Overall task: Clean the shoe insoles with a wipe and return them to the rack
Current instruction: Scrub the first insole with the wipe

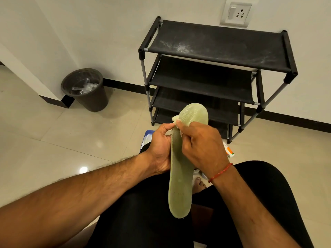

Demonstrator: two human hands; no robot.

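A pale green shoe insole (pixel 180 179) stands nearly upright over my lap, toe end up. My left hand (pixel 161 147) grips its left edge around the middle. My right hand (pixel 202 145) presses a small white wipe (pixel 176 120) against the insole's upper part; only bits of the wipe show between the fingers. The black shoe rack (pixel 220 45) with several fabric shelves stands against the wall straight ahead, and the shelves I can see hold nothing. The top shelf is dusty.
A dark waste bin (pixel 86 88) with clear plastic inside stands left of the rack by a wall corner. A blue-and-white pack (pixel 147 138) lies on the tiled floor behind my left hand. An orange-and-white tube (pixel 229 151) lies near the rack's foot. My black-clad knees fill the foreground.
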